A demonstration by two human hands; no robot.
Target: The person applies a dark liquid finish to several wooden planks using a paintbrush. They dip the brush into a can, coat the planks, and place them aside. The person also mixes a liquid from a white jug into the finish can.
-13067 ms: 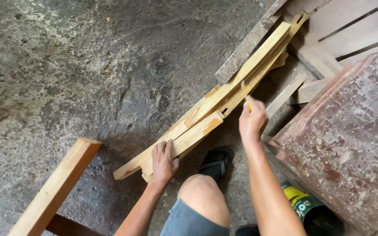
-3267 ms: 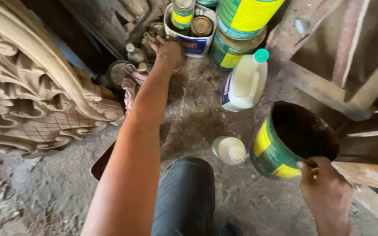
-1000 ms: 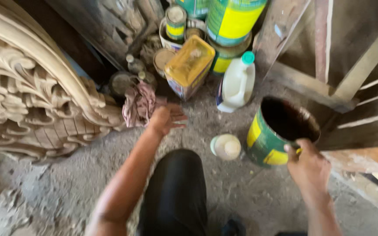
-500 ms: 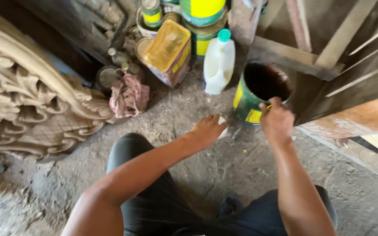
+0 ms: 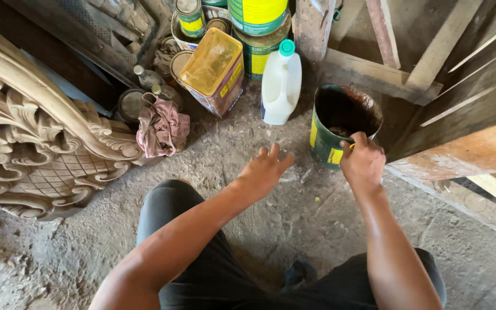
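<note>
My right hand [image 5: 363,162] was closed on the near rim of the open green-and-yellow can [image 5: 343,127], thumb over the edge; the can stood on the dirt floor [image 5: 294,212], tilted a little toward me, its inside coated dark brown. My left hand [image 5: 265,170] hovered open just above the floor, fingers loosely spread, holding nothing, a short way left of the can. A white plastic jug with a teal cap [image 5: 281,82] stood upright just left of the can, not touching it. Further left: a rectangular yellow tin [image 5: 212,70], leaning, and a pink rag [image 5: 162,129] draped beside small bottles. A carved wooden panel [image 5: 35,132] filled the left edge. Stacked paint cans [image 5: 258,26] stood behind the jug.
</note>
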